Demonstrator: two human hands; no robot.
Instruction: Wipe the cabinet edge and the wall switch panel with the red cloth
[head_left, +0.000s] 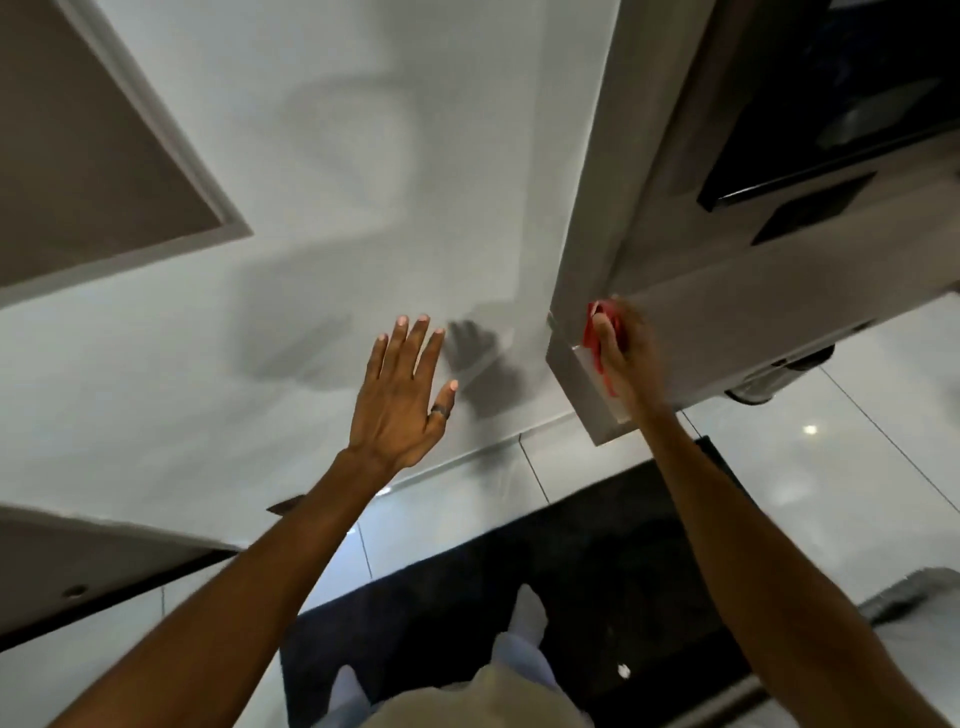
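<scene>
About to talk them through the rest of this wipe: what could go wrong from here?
1. The red cloth is bunched small in the right hand at the cabinet edge, so it may skip parts of the edge.
2. The left hand is spread open near the white wall; leaning on it could leave smudges.
3. No switch panel is clearly visible here, so that step could be missed.

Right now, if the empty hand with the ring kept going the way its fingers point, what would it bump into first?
Probably the plain white wall. The open left hand points its spread fingers up at it, with nothing between. Its shadow falls close by, so the wall looks near, though depth is hard to judge.
</scene>
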